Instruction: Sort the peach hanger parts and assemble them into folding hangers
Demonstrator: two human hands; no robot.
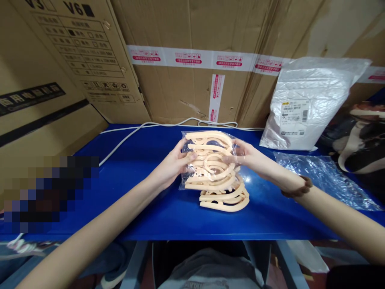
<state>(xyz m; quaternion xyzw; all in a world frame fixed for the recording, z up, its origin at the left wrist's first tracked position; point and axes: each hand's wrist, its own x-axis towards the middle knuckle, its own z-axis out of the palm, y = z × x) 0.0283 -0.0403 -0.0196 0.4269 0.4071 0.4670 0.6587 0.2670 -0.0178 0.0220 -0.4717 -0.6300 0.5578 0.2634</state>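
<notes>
A clear plastic bag point(192, 184) packed with beige curved plastic pieces, which look like folding hangers, is held up between my two hands. My left hand point(177, 162) grips its left edge, thumb on the near face. My right hand point(248, 156) has hold of the right side, with its thumb lying across the front and the other fingers partly hidden behind. Just below and partly covered by the bag, more beige folding hangers point(224, 205) lie on the blue table point(144, 212).
At the back right a white shipping bag point(306, 100) leans against large cardboard boxes point(186, 24). An empty-looking clear plastic wrapper point(327, 180) lies near my right forearm. A white cable point(126, 140) runs along the back. Dark items point(355, 140) sit far right; a blurred patch covers the left.
</notes>
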